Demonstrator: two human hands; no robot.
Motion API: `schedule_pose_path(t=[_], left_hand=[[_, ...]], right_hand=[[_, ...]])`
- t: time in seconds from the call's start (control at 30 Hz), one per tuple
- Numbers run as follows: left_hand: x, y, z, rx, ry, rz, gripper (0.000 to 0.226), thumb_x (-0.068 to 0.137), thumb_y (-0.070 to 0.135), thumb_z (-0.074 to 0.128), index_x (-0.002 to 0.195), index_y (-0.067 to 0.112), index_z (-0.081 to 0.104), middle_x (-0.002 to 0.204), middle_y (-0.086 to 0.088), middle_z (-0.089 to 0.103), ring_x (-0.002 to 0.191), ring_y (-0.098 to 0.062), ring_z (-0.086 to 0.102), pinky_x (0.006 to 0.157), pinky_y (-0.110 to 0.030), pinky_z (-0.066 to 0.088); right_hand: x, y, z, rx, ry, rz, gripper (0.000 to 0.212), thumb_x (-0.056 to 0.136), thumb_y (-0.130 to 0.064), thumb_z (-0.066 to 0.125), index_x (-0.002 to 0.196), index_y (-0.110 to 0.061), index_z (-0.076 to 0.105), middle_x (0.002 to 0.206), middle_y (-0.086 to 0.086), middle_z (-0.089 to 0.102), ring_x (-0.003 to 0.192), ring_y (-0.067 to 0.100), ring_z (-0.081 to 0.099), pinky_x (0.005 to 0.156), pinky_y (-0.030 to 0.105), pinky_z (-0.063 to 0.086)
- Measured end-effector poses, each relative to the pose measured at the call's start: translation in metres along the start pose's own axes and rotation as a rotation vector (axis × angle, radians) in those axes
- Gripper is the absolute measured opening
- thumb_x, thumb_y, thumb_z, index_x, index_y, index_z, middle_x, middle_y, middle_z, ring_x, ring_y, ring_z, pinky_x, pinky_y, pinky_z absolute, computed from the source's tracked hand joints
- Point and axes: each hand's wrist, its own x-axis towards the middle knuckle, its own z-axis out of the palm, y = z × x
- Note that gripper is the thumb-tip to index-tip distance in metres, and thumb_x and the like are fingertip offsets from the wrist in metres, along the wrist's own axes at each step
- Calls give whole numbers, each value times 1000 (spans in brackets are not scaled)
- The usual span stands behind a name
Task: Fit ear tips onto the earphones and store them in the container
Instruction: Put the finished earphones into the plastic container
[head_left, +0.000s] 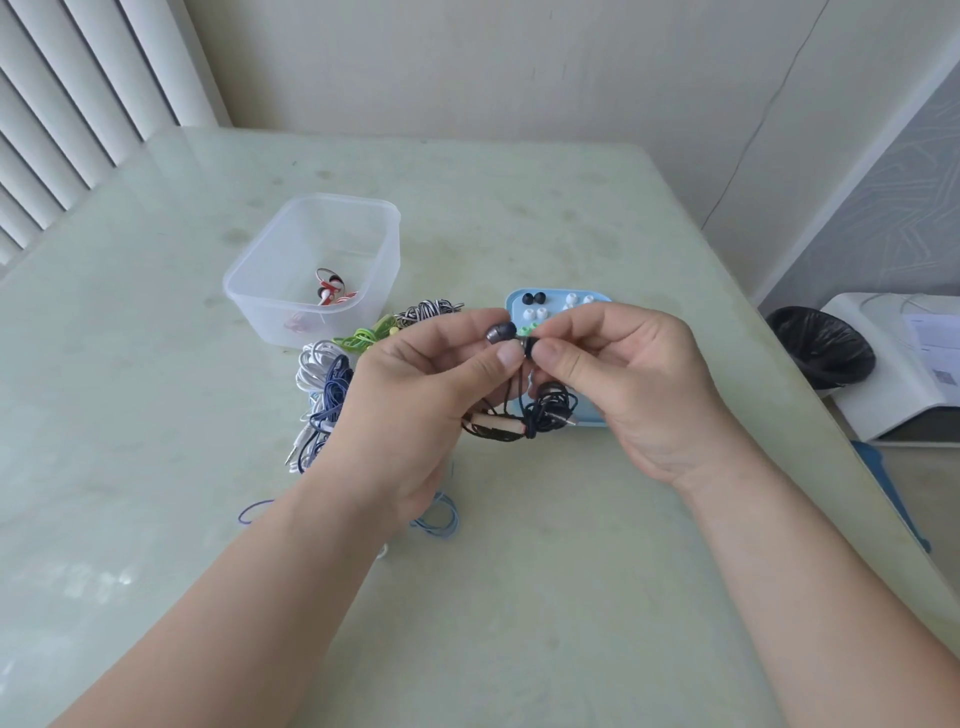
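My left hand (415, 395) pinches a dark grey earbud (500, 332) of a black earphone set, held above the table. My right hand (623, 384) pinches a black ear tip (531, 347) right against that earbud's nozzle. The set's coiled black cable (540, 413) hangs below both hands over a light blue tray (597, 299). On the tray lie two black ear tips (533, 298), several white ones (535, 313) and a green one (527, 329). A clear plastic container (317, 270) at the back left holds a red-and-white earphone set (330, 292).
Bundled earphones lie left of the tray: white (314, 364), navy (330, 410), green (363, 336), and black-and-white striped (428, 310). A pale blue cable (441, 519) loops under my left wrist. A black-lined bin (821, 345) stands off the table's right edge.
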Motion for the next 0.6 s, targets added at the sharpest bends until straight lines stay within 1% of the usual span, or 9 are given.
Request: schedule_pose_path(t=[0.07, 0.17, 0.23, 0.3, 0.37, 0.47, 0.53, 0.6], left_hand=[[1, 3, -1, -88, -20, -115, 17, 79, -1, 70, 93, 7, 77, 78, -5, 76, 65, -17, 72, 60, -23, 58], [4, 7, -5, -82, -81, -241, 14, 79, 6, 70, 81, 15, 81, 76, -4, 74, 66, -14, 68, 55, -21, 55], [5, 8, -7, -75, -105, -263, 15, 80, 6, 70, 80, 15, 82, 76, -4, 73, 65, -12, 67, 54, -21, 54], [5, 7, -7, -73, -108, -247, 15, 79, 6, 70, 80, 15, 82, 75, -3, 73, 65, -13, 67, 55, -21, 56], [6, 6, -7, -78, -82, -219, 16, 76, 5, 71, 87, 12, 80, 76, -5, 74, 65, -15, 68, 57, -23, 57], [6, 5, -6, -89, -63, -188, 19, 75, 3, 72, 93, 8, 76, 77, -7, 75, 63, -17, 71, 55, -27, 59], [5, 4, -5, -100, -64, -174, 20, 75, 2, 71, 93, 8, 76, 80, -8, 77, 64, -18, 73, 57, -28, 60], [6, 4, -5, -107, -63, -160, 22, 75, 2, 72, 95, 6, 75, 82, -9, 77, 66, -20, 74, 60, -27, 60]], right_hand=[[-1, 1, 1, -116, 18, -100, 16, 84, 2, 76, 87, -13, 77, 84, 12, 76, 77, 33, 72, 81, 45, 61], [-2, 0, 1, -301, -3, -240, 16, 85, 3, 75, 89, -13, 75, 85, -1, 75, 81, 24, 73, 82, 38, 59], [-2, 0, 1, -332, -11, -275, 17, 84, 4, 76, 89, -12, 75, 85, -2, 75, 81, 24, 72, 81, 37, 58], [-2, -1, 0, -286, 0, -231, 19, 84, 7, 77, 88, -11, 75, 83, 0, 76, 79, 25, 73, 80, 36, 60], [-1, -1, 0, -224, 11, -165, 19, 83, 8, 77, 87, -11, 76, 82, 4, 77, 77, 26, 73, 78, 34, 60], [-1, -1, 1, -132, 32, -79, 21, 79, 8, 79, 87, -11, 77, 83, 8, 79, 79, 22, 75, 79, 31, 59], [0, 0, 0, -75, 45, -49, 18, 82, 7, 76, 91, -9, 77, 87, 14, 78, 80, 27, 75, 80, 34, 60], [1, 1, -1, -40, 59, -35, 16, 87, 7, 71, 99, -4, 76, 91, 22, 77, 81, 32, 75, 79, 37, 60]])
